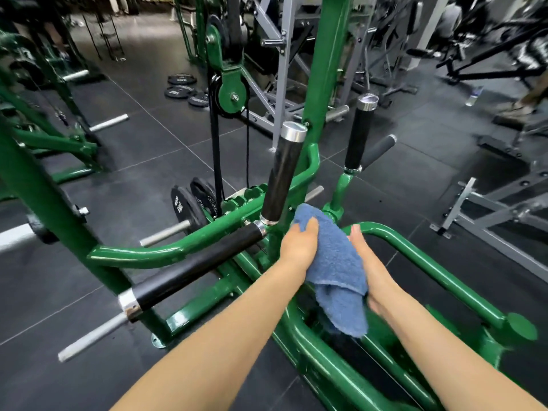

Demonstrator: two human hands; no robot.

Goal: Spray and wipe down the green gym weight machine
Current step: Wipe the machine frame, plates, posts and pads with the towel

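A blue towel hangs between my two hands over the middle of the green weight machine. My left hand grips the towel's upper left edge, fingers curled over the cloth. My right hand lies along the towel's right side, with its fingers hidden behind the cloth. The towel's lower end droops over the machine's lower green frame. Just left of my left hand, two black handle grips join the frame. No spray bottle is in view.
Black weight plates sit on the machine's peg to the left, and more plates lie on the dark tiled floor further back. A grey rack stands behind. A grey bench frame is at the right.
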